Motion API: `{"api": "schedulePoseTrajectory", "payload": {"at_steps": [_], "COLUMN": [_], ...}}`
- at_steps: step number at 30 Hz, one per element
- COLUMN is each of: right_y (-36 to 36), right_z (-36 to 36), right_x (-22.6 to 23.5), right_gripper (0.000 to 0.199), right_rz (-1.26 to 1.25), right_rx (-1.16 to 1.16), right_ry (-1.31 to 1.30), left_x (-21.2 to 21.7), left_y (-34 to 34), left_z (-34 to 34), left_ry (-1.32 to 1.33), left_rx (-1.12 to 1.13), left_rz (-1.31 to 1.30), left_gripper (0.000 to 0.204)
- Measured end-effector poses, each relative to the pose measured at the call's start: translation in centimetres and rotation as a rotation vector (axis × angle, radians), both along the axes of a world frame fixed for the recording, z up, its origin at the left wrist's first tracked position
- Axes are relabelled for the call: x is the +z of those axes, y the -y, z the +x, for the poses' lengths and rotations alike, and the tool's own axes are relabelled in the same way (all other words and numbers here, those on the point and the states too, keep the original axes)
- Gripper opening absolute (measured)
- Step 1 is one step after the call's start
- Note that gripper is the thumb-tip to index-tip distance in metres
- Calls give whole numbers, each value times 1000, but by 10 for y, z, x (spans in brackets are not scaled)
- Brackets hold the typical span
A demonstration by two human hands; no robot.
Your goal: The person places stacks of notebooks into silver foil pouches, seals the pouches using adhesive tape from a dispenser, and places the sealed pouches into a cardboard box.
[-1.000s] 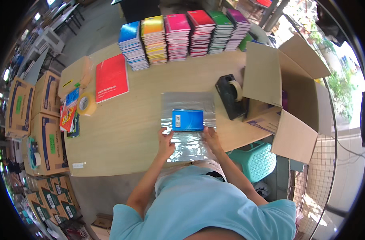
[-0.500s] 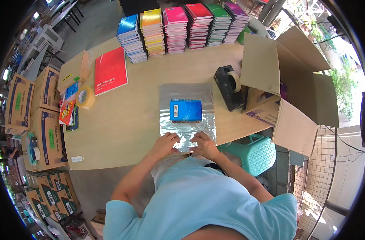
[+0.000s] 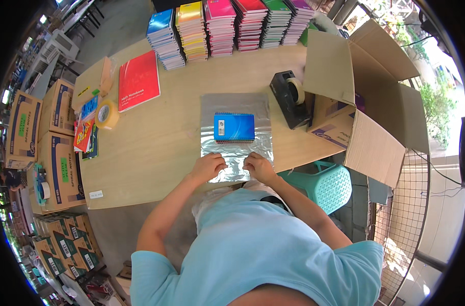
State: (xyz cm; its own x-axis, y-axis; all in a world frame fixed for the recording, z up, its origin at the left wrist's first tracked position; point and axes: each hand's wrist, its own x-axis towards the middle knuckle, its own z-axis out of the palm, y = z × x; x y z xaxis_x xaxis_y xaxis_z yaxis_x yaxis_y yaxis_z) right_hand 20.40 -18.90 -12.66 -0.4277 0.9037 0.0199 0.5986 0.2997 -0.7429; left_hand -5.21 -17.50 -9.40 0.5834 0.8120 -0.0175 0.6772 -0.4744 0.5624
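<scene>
Our left hand and right hand press on the near edge of a silver wrapping sheet spread on the wooden bench. A blue spiral notebook lies on the sheet's middle, apart from both hands. A black tape dispenser stands just right of the sheet, beside an open cardboard box. Coloured notebook stacks line the far edge; a red notebook lies left.

Notebook stacks, tape dispenser, open carton, possibly tape roll.
</scene>
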Motion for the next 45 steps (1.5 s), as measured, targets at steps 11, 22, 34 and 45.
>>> {"api": "schedulePoseTrajectory", "payload": {"at_steps": [11,22,34,45], "right_y": [-26,-208,-253,-241], "right_z": [22,71,-5,-21], "right_x": [73,79,25,7], "right_gripper": [14,12,44,27], "right_rz": [442,-493,-409,221], "right_rx": [14,240,165,20], "right_ry": [254,0,154,251], "left_x": [62,60,36,37], "left_y": [-19,-26,-32,-16], "left_z": [2,72,85,83], "left_ry": [7,99,-18,-88], "left_rx": [163,179,219,281], "left_rz": [265,388,269,222], "left_gripper": [11,55,77,79]}}
